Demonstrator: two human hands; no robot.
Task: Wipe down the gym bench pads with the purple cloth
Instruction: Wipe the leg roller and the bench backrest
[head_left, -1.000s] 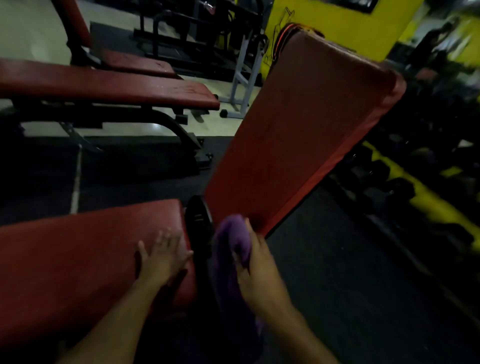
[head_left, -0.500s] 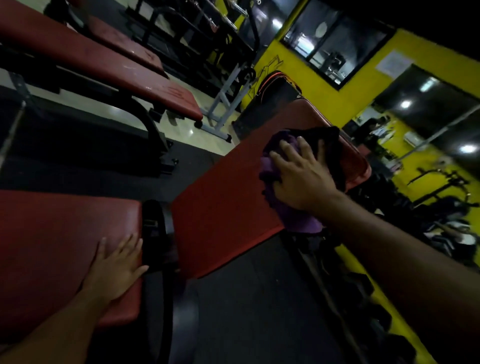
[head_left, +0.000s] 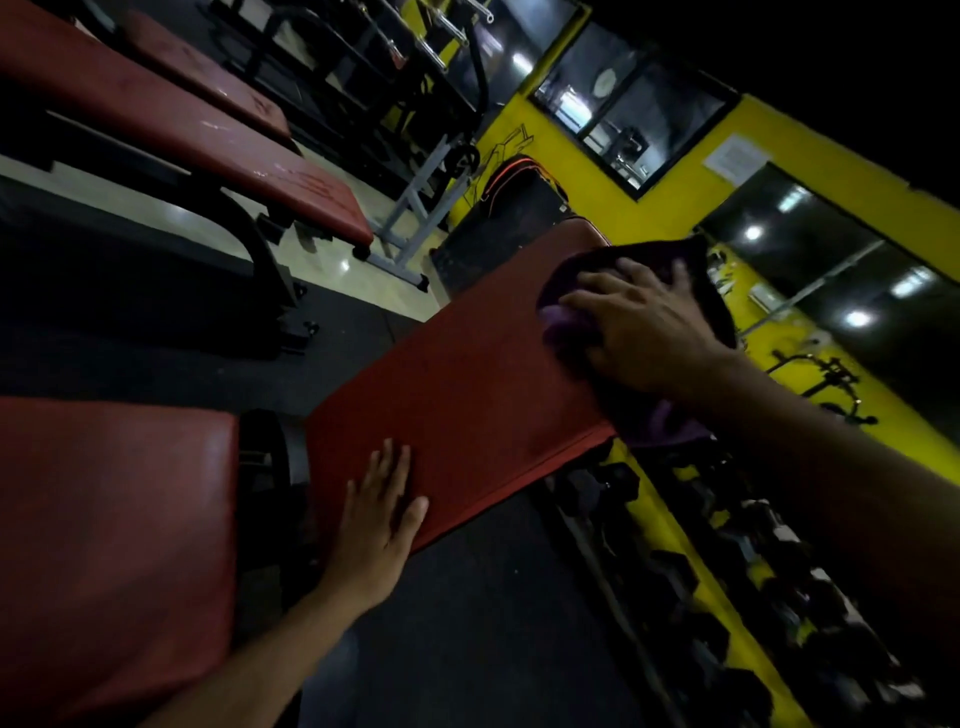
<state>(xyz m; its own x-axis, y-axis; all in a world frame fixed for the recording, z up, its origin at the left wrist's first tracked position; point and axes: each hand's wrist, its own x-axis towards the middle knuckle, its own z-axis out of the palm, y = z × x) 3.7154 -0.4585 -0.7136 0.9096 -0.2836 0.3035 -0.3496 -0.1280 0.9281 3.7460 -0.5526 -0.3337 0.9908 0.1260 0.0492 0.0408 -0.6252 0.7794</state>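
A red inclined back pad (head_left: 467, 374) rises from the middle of the view toward the upper right. My right hand (head_left: 644, 332) lies flat with spread fingers on the purple cloth (head_left: 563, 319), pressing it against the pad's upper end; part of the cloth hangs over the pad's right edge. My left hand (head_left: 382, 514) rests flat, fingers straight, on the pad's lower corner. The red seat pad (head_left: 109, 530) fills the lower left, separated from the back pad by a dark gap with the black frame.
Two more red benches (head_left: 218, 150) on black frames stand at the upper left. A rack of dark dumbbells (head_left: 727, 582) with yellow trim runs along the right. A yellow wall with dark windows (head_left: 623, 114) is behind. Black rubber floor (head_left: 467, 623) lies below the pad.
My left hand has shifted from the seat pad across the gap onto the back pad's lower corner. My right hand keeps the cloth pressed near the pad's top, a little farther right.
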